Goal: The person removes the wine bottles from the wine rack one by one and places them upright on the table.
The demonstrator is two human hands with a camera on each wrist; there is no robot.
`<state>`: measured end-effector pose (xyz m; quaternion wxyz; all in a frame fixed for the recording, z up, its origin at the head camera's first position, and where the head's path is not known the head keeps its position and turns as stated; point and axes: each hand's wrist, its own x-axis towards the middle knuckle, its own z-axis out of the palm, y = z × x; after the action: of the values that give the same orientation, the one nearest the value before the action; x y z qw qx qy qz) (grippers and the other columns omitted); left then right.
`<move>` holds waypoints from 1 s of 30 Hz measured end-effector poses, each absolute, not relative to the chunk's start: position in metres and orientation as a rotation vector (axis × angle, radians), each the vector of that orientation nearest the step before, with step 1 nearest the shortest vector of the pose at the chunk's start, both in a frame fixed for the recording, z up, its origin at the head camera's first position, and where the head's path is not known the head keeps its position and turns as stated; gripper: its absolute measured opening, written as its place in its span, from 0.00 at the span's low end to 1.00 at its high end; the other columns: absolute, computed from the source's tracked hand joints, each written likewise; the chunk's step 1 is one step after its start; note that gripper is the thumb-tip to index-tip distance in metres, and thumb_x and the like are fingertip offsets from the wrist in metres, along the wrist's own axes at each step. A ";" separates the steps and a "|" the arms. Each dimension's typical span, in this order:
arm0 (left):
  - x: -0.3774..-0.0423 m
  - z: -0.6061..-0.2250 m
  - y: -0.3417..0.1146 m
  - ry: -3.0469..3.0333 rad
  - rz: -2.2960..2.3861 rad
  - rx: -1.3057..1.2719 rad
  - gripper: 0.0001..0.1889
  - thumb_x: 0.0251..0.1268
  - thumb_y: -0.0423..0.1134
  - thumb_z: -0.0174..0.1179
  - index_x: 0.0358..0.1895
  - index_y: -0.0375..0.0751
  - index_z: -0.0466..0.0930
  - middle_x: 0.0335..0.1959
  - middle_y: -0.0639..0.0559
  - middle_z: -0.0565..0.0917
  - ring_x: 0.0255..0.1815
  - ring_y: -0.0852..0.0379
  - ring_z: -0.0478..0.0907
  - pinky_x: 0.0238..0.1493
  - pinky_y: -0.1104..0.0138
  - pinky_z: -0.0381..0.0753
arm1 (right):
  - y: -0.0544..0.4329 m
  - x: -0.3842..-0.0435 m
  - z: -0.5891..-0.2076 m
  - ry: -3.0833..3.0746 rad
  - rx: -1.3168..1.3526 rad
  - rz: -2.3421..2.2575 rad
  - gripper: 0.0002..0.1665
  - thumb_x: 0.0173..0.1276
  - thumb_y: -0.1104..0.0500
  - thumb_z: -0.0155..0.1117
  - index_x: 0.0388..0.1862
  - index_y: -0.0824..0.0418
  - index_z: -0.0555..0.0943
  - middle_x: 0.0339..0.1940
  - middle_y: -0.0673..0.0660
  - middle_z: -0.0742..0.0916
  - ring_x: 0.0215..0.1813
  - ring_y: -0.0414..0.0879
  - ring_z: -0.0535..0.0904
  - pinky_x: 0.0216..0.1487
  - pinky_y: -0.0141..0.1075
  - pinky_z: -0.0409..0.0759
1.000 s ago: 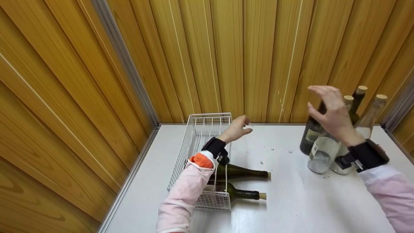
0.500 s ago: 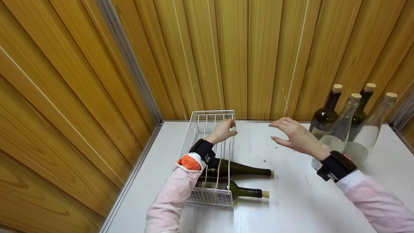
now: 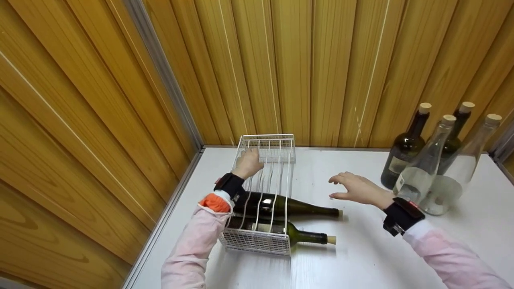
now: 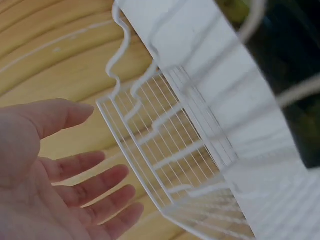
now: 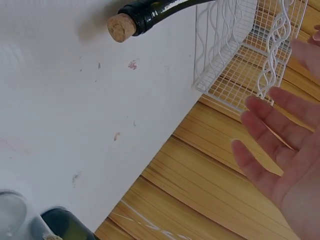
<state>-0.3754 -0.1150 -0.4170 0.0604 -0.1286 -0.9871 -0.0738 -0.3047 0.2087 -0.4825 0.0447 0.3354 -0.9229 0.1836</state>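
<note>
White wire rack [image 3: 257, 242] stands left on the white table [image 3: 341, 267]; two dark green bottles [image 3: 305, 207] lie side by side in its near half, corked necks pointing right; the left hand [image 3: 247, 163], fingers spread, hovers by the rack's far left side; the right hand [image 3: 359, 189], fingers also spread, hangs between the rack and four upright corked bottles [image 3: 419, 172] at far right.

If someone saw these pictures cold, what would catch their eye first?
Probably the white wire rack on the left of the table, with two dark green corked bottles lying in it, necks poking out rightward. Next, the four upright corked bottles, two dark and two clear, clustered at right. The empty left hand is at the rack; the empty right hand is over mid-table.
</note>
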 end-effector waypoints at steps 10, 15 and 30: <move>-0.366 -0.429 -0.175 -3.026 -0.177 -0.105 0.27 0.53 0.45 0.64 0.49 0.28 0.66 0.43 0.34 0.71 0.47 0.38 0.68 0.40 0.50 0.71 | 0.200 -0.305 -0.497 -2.909 1.014 0.672 0.26 0.59 0.46 0.62 0.48 0.64 0.76 0.39 0.54 0.79 0.44 0.52 0.73 0.40 0.46 0.72; -0.363 -0.438 -0.194 -3.200 -0.235 0.008 0.31 0.57 0.51 0.60 0.51 0.24 0.65 0.45 0.30 0.73 0.46 0.35 0.71 0.42 0.49 0.71 | 0.197 -0.307 -0.505 -2.932 1.020 0.712 0.27 0.59 0.45 0.62 0.48 0.65 0.76 0.39 0.54 0.79 0.44 0.52 0.73 0.42 0.46 0.72; -0.447 -0.547 -0.259 -3.516 -0.091 -0.385 0.20 0.64 0.50 0.47 0.24 0.37 0.76 0.18 0.44 0.79 0.15 0.51 0.76 0.21 0.60 0.75 | 0.195 -0.311 -0.517 -2.967 1.007 0.765 0.28 0.59 0.43 0.61 0.47 0.65 0.76 0.38 0.54 0.80 0.44 0.53 0.74 0.45 0.49 0.69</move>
<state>-0.4467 -0.2591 -0.5469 -0.1968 -0.1068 -0.9743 -0.0252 -0.3106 0.1951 -0.5167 -0.0419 0.3119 -0.9192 0.2369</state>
